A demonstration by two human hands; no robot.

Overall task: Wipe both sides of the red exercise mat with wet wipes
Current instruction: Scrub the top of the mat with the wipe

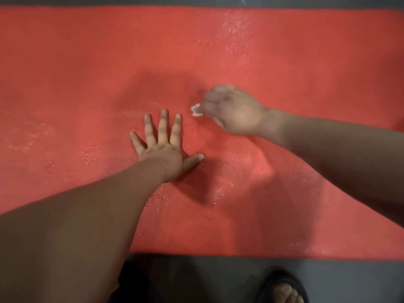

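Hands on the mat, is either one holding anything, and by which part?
The right hand grips a white wipe, bunched under its fingers, only a corner poking out. The left hand holds nothing; it presses flat on the red mat.

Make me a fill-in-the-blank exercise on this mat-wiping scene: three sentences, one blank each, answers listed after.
The left hand presses on the red textured exercise mat with its fingers ____.
The right hand holds a small crumpled ____ wet wipe against the mat.
A foot in a dark sandal stands on the ____ floor beside the mat's near edge.
Missing words: spread; white; grey.
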